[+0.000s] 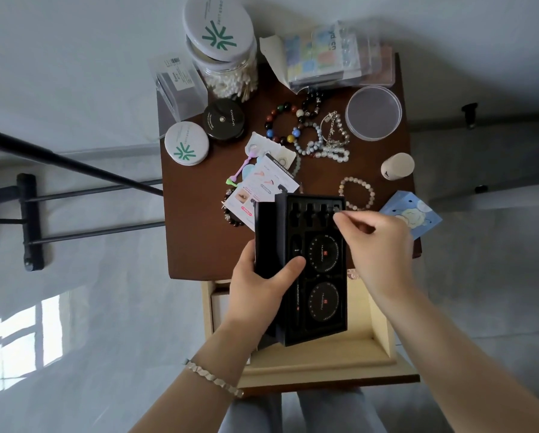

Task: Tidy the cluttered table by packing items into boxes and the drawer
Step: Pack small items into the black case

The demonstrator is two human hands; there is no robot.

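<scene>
Your left hand grips the black box, drawer beneath; your right hand pinches a small item at its far corner.

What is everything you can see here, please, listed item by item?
black box: 1, black, held over the open drawer
drawer: 1, cream, open under the table's near edge
table: 1, brown, centre
bead bracelets: several, mixed colours, table centre
swab jar: 1, clear with white lid, far left
round tin: 1, white with green logo, left
clear dish: 1, transparent, far right
blue box: 1, blue, right edge
left hand: grips black box's left side
right hand: pinches at black box's far right corner
</scene>
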